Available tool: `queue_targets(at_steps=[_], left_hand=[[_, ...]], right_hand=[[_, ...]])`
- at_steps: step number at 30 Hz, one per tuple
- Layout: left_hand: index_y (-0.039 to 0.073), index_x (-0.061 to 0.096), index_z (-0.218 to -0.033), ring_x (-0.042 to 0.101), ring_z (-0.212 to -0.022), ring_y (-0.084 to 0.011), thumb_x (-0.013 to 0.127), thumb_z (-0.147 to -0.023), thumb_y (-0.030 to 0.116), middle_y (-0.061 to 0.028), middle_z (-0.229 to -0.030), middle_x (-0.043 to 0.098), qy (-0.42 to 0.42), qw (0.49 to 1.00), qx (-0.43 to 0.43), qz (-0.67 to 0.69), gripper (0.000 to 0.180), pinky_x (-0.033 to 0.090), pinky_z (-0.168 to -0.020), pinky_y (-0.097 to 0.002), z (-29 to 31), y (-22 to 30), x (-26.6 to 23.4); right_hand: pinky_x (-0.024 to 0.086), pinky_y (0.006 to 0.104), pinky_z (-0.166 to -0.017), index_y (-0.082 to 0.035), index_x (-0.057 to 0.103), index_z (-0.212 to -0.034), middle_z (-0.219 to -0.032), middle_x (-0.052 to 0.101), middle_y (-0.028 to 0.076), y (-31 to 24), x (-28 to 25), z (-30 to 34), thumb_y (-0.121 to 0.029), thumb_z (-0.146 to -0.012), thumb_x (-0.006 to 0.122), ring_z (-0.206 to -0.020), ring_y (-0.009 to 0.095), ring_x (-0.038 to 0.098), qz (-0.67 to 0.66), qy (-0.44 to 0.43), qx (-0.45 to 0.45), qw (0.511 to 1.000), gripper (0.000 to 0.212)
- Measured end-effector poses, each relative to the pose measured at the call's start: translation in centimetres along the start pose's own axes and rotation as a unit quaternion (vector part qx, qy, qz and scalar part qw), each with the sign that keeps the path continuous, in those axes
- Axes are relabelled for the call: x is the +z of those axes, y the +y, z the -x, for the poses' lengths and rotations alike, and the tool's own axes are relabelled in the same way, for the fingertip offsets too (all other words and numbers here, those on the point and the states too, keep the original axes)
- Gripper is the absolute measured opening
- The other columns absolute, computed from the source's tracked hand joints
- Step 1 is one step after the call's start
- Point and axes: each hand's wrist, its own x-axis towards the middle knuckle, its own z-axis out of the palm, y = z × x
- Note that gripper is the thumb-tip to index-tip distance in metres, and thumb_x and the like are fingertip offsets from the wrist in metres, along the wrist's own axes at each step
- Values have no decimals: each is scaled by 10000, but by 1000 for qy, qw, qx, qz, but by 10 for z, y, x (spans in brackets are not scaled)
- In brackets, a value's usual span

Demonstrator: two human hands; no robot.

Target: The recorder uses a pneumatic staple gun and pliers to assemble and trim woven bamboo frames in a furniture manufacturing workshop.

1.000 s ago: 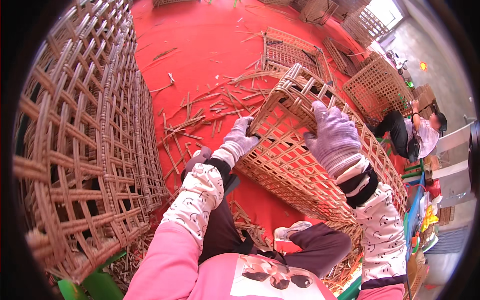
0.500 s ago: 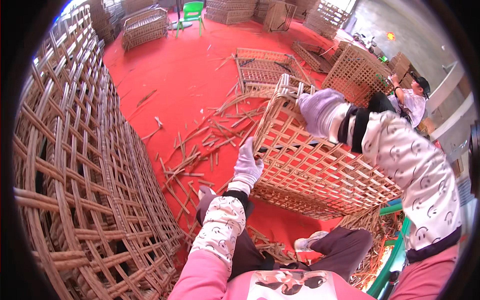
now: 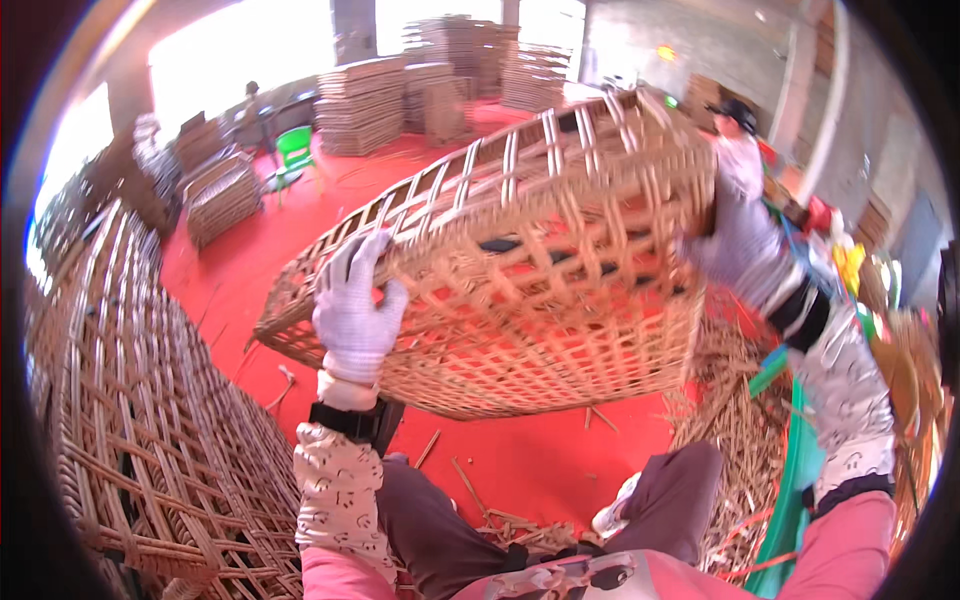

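Observation:
A large woven wicker basket [image 3: 560,330] is raised and tilted in front of me, its open lattice blurred by motion. My left hand [image 3: 358,310], in a pale lilac knit glove, lies against the basket's left side with fingers stretched and thumb apart. At the right end, my right hand [image 3: 738,245], gloved the same way, grips the basket's edge; its fingertips are partly hidden and smeared. Dark pieces show through the weave near the upper rim.
A tall woven stack [image 3: 130,420] stands close on my left. Cut strips [image 3: 730,440] are heaped at right beside a green frame [image 3: 795,490]. Farther off are a green chair [image 3: 294,150], stacked wicker panels [image 3: 362,105] and a person in a black cap [image 3: 738,150].
The basket has swung up and leftward and turned, held in my hands. My left hand has moved left and its fingers have spread. The view has tilted up toward the windows.

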Motion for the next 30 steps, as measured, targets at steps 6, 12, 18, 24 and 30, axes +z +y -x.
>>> queue_targets(at_steps=[6, 12, 18, 24, 30], left_hand=[[147, 598, -1070, 515, -982, -243, 608, -619, 45, -36, -1058, 554, -190, 967, 165, 48, 462, 386, -889, -383, 47, 62, 21], [118, 567, -1094, 504, -994, -276, 645, -661, 152, -76, -1033, 557, -316, 920, 197, 123, 441, 361, -899, -392, 57, 127, 43], [130, 601, -1032, 508, -978, -263, 719, -647, 391, -53, -1016, 560, -311, 899, 209, 225, 480, 377, -875, -398, 64, 189, 28], [157, 632, -931, 502, -957, -245, 751, -577, 408, -26, -967, 536, -349, 899, 171, 202, 450, 395, -839, -387, 83, 220, 41], [128, 600, -913, 538, -906, -268, 753, -590, 340, -54, -944, 581, -346, 891, 185, 227, 415, 420, -801, -388, 79, 243, 49]], right_hand=[[505, 321, -614, -25, 416, -1148, -795, 606, 97, -10, 59, 237, -125, -643, 716, -707, 208, 618, -325, -79, 296, 895, 596], [477, 310, -560, -49, 578, -961, -720, 628, 69, -12, 55, 342, -117, -663, 698, -620, 187, 612, -245, -120, 361, 892, 328], [510, 368, -605, -105, 566, -958, -723, 629, 70, -6, 33, 372, -202, -617, 727, -676, 265, 630, -226, -117, 376, 891, 389], [503, 368, -608, -70, 448, -1134, -841, 621, 146, -4, -20, 350, -228, -662, 738, -704, 295, 630, -280, -173, 451, 829, 577], [482, 363, -723, -61, 530, -1020, -938, 621, 160, 150, -132, 447, -262, -768, 620, -835, 282, 618, 30, -74, 514, 854, 335]])
